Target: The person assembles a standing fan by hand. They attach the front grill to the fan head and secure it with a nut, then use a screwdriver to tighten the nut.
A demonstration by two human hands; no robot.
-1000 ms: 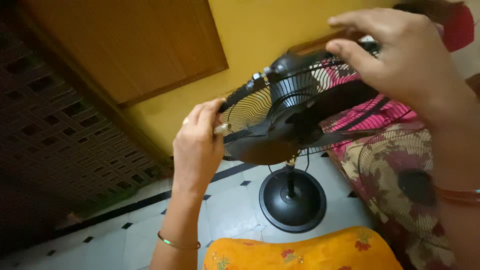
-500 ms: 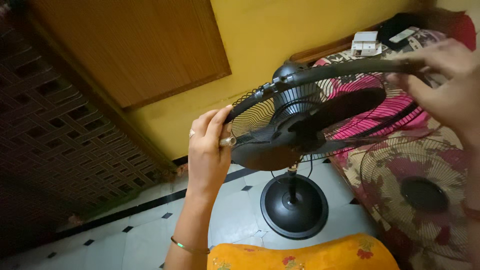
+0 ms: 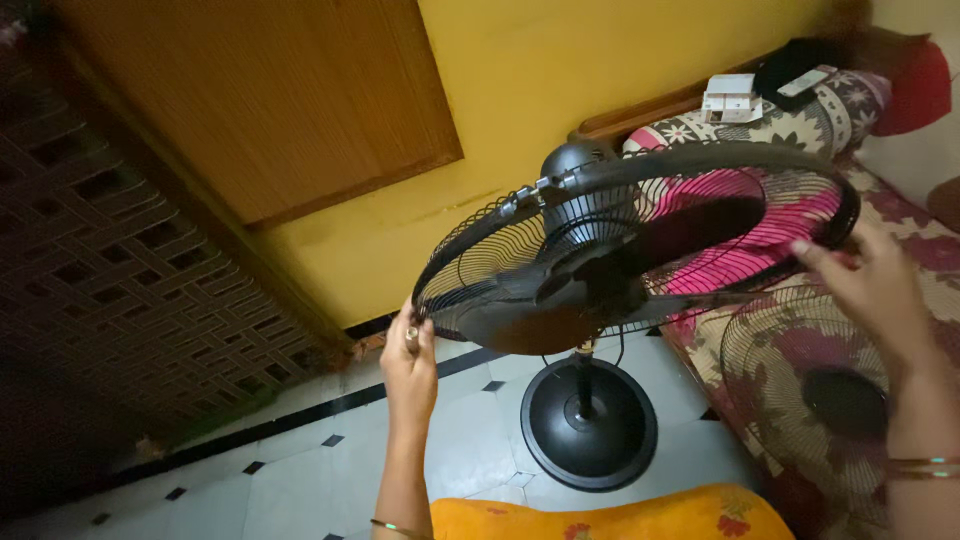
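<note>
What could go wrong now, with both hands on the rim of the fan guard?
1. The left hand pinches the guard rim with only its fingertips, so the ring might slip off.
2. The blades are exposed close under the rim; fingers could catch on them.
3. The loose front grille lies on the bed by the right hand and could get knocked.

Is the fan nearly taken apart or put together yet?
One wire cover already lies off on the bed. In hand: the left hand and right hand grip the rim of the back cage. Left: the blades sit uncovered on the stand. Which way it's going, I cannot tell.
</note>
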